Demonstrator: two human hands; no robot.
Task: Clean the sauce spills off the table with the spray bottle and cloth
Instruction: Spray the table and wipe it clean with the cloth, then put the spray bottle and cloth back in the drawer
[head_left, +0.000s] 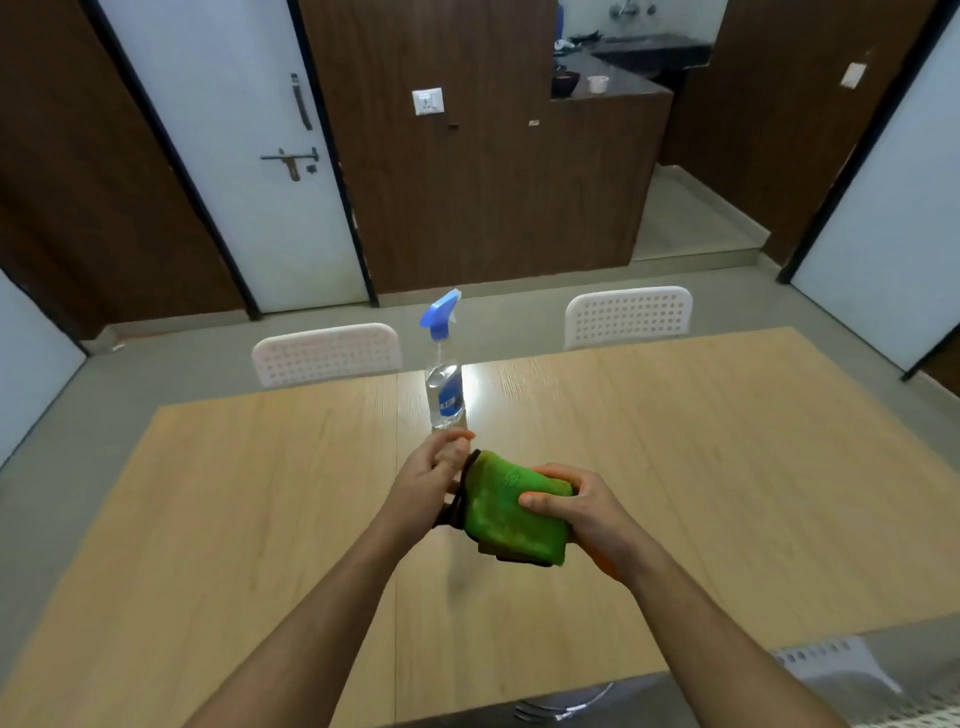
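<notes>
Two bare hands meet over the middle of a light wood tabletop (208, 519), seen from the head camera. Far left, a white door (244, 171) with a metal latch stands in dark wood panelling. Left white chair (327, 353) with a perforated back sits tucked at the far tabletop edge. Left hand (426, 483) is raised above the tabletop, fingers curled and pinching the dark trimmed edge of the cloth (514, 509); exact finger contact is partly hidden behind the fold. Just beyond that hand stands the spray bottle (444, 384), upright on the tabletop near the far edge, clear body with a blue label and a blue trigger head pointing right; it is apart from both hands, nobody touching it. Cloth is green, folded into a thick pad with a dark border, held in the air between the hands, not resting on the wood. Right hand (576, 509) grips the cloth's right side, thumb on top, fingers wrapped underneath. No sauce spot can be made out on the wood with any certainty; a faint dull smudge lies below the cloth. Right white chair (628, 317) sits at the far edge. Bottom right, part of another white perforated chair (831, 665) shows.
</notes>
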